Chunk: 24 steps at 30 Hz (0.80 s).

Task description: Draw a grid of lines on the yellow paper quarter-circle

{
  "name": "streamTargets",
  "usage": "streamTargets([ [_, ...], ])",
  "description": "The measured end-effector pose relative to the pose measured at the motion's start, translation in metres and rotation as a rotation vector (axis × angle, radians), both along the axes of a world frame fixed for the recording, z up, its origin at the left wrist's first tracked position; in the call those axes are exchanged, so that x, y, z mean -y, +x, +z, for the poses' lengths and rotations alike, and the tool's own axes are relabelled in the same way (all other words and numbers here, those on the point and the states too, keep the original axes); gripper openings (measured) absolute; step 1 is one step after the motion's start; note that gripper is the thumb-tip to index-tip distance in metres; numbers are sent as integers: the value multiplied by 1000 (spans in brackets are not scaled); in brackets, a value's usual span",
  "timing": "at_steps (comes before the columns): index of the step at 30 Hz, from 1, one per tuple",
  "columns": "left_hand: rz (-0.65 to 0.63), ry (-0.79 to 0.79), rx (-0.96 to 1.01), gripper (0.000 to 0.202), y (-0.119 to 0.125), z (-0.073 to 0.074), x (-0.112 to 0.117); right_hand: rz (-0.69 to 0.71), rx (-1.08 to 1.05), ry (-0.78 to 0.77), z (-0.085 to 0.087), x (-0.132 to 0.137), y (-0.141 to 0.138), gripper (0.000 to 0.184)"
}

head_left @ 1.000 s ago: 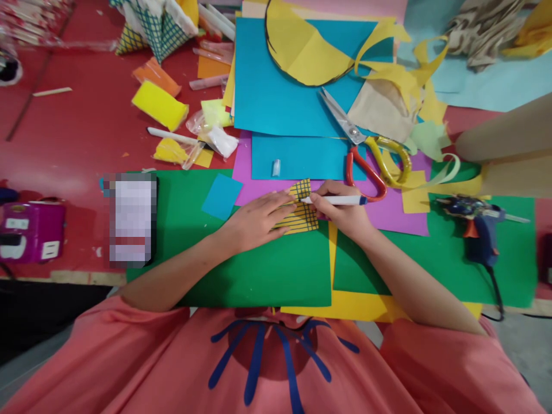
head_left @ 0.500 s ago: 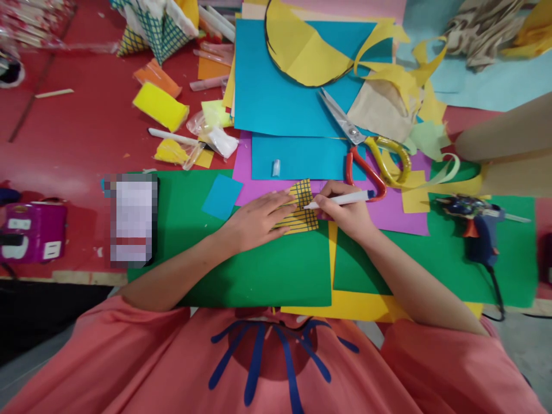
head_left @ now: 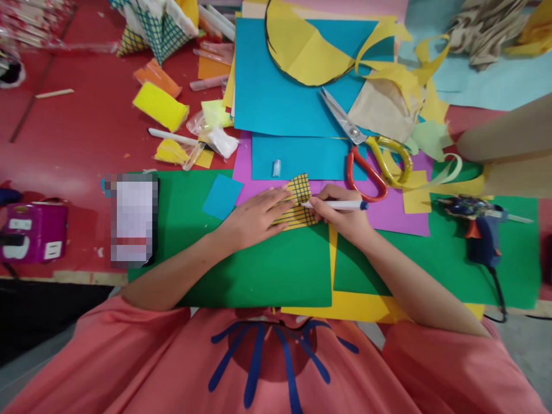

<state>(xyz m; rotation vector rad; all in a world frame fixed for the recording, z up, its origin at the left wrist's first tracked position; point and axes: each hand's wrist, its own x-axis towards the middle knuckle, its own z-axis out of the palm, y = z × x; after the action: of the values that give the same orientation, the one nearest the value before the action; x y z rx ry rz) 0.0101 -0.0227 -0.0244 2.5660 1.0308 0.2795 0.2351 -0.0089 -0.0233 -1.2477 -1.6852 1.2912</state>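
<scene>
My left hand [head_left: 254, 217] lies flat with fingers stretched over a small yellow paper piece [head_left: 303, 188], holding it against the sheets below. Dark lines cross on the paper's right part; toward my fingers only lengthwise lines show. In my right hand [head_left: 345, 215] is a white marker [head_left: 345, 204] with a dark blue end, its tip touching the paper. Just above my right hand lie scissors [head_left: 356, 135] with one red and one yellow handle, blades pointing up and left. A small whitish cap [head_left: 276, 168] rests on the blue paper above the yellow piece.
Green sheets [head_left: 241, 276] lie under my forearms. A phone [head_left: 134, 221] is at left, a purple box [head_left: 34, 233] farther left. At right lies a glue gun [head_left: 483, 230] with its cord. A yellow cut-out [head_left: 308, 49] and paper scraps [head_left: 401, 86] lie at the back.
My right hand and the marker tip have shifted slightly over the yellow paper, and the marker lies flatter. The yellow paper has turned slightly. My left hand stays on it.
</scene>
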Motion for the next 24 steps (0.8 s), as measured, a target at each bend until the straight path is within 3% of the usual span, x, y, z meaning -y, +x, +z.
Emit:
streamTargets([
  [17, -7, 21, -14, 41, 0, 1, 0, 102, 29, -14, 9, -2, 0, 31],
  [24, -8, 31, 27, 43, 0, 0, 0, 52, 17, -24, 10, -2, 0, 27],
])
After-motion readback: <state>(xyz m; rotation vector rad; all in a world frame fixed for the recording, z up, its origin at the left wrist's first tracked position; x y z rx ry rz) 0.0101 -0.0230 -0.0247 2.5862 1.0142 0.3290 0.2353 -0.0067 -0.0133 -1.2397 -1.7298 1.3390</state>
